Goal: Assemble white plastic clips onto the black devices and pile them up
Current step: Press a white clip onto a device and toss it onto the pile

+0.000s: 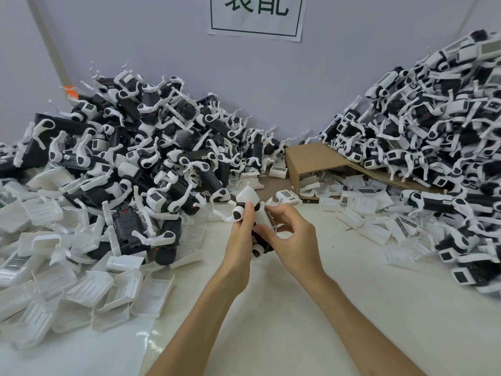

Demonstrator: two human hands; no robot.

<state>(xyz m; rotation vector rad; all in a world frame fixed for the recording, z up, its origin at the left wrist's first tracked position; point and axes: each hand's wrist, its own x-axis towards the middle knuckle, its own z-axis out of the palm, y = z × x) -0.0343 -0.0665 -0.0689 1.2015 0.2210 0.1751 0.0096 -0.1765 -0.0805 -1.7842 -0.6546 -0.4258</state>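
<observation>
My left hand (242,234) grips a black device (261,246) with white arms, held upright above the middle of the white table. My right hand (291,234) pinches a white plastic clip (263,217) against the device's right side. A white cap (248,196) sticks up at the device's top end. The lower part of the device is hidden between my palms.
A big pile of black devices (141,158) fills the left, with loose white clips (89,289) in front of it. Another pile of devices (433,137) rises at the right. A cardboard box (314,161) lies on its side behind my hands. Bare table surface (298,308) is near me.
</observation>
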